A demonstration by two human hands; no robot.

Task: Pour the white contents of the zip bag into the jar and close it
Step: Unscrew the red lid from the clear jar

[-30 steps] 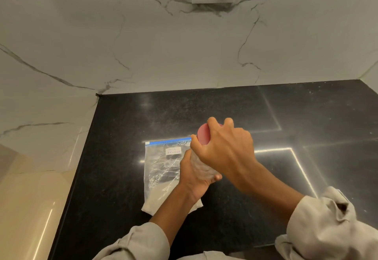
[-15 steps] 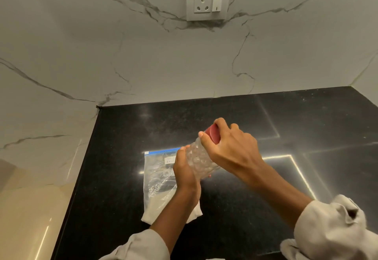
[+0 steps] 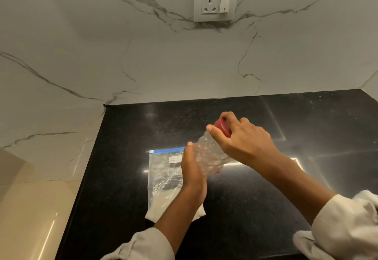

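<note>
Jar (image 3: 208, 156) held tilted above the black counter (image 3: 255, 208), long axis running from lower left to upper right, red lid (image 3: 223, 127) end pointed up and away.

Clear plastic body, dimpled and ribbed, is wrapped by the left hand (image 3: 191, 170) at its base; the smooth round lid is clasped by the right hand (image 3: 243, 139). Zip bag (image 3: 163, 180) lies flat on the polished speckled stone behind the left wrist, blue seal toward the marble wall (image 3: 143, 65), white powder gathered at its near end.
</note>
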